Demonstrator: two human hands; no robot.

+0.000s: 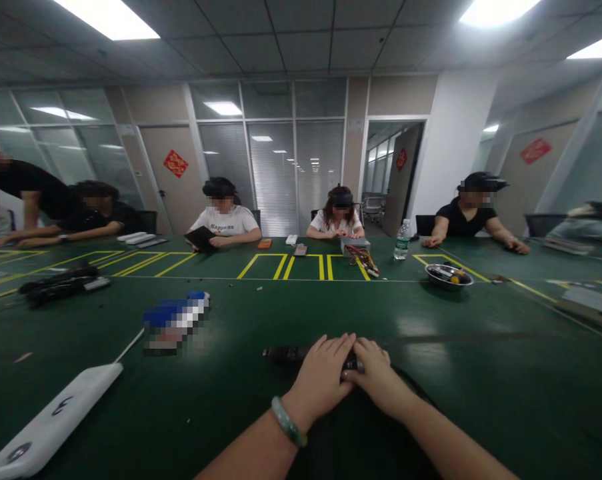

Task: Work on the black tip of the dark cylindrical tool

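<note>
Dark cylindrical object (287,355) half covered by both hands

It lies on the green counter (481,373), close to the near edge and straight in front of the person. Only its left end shows. The rest is hidden beneath the left hand (322,377), which wears a pale green bracelet (289,421) at the wrist, and the right hand (377,375). The two hands are laid together over it, fingertips meeting on top. Whether the fingers are clamped round it or merely resting cannot be told. What kind of object it is cannot be made out, as it is dark and blurred.

Left of the object and nearer the viewer, a flat white device (51,420) is cut off by the lower corner. Beyond the object to the left sits a blue and white item (175,320), pixelated past recognition. Well beyond the object to the right stand a round metal bowl (449,275) and a clear plastic bottle (403,240). Farther still, several people sit along the opposite side.
</note>
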